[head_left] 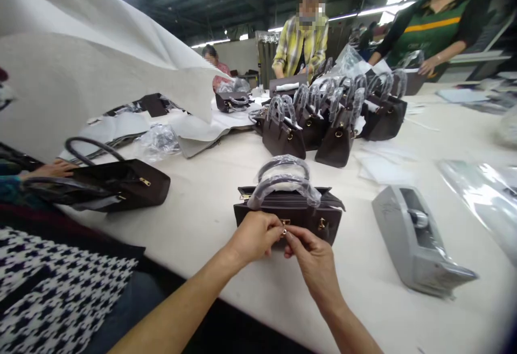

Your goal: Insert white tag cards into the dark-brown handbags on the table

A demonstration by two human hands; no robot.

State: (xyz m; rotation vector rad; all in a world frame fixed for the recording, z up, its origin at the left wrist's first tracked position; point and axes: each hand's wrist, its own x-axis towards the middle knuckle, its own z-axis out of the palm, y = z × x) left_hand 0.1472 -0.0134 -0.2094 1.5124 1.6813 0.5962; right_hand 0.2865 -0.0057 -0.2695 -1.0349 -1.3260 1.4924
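A dark brown handbag (331,216) stands upright on the pale table in front of me, its two handles (285,181) wrapped in clear plastic. At the middle of its front, my left hand (258,238) is closed in a pinch at a small gold-coloured metal fitting (284,231). My right hand (313,254) pinches at the same fitting from the other side, thumb and forefinger together. The fingers partly cover the fitting, so its exact kind is hidden. Another gold-coloured clasp (322,224) shows on the bag's right front.
A grey tape dispenser (398,241) stands to the right. Several wrapped handbags (283,133) crowd the table behind. At left, another person's hand (52,169) touches a larger dark bag (141,187). White sheets (383,162) and clear plastic (476,192) lie at right; co-workers stand beyond.
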